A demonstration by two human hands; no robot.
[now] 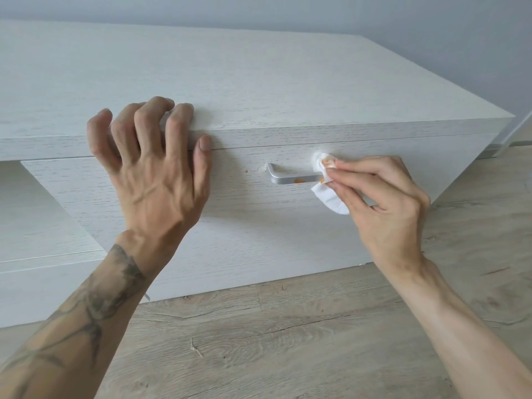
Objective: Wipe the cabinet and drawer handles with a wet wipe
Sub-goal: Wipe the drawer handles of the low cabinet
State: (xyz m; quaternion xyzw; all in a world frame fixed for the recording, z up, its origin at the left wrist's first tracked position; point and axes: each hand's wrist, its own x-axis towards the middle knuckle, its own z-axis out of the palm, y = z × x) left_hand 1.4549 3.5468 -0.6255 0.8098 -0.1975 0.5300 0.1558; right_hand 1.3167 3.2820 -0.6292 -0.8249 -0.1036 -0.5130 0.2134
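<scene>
wet wipe point(326, 180) between right fingers point(359, 180)

On near top edge of cabinet point(259, 82), left hand point(149, 174), left of handle point(290, 178), wipe point(328, 197) at right end of handle, in right hand point(383, 203)

Pale grey wall point(431, 18) behind the white wood-grain cabinet point(259, 82). Grey-brown plank floor point(288, 341) below it. Light soft, even.
</scene>
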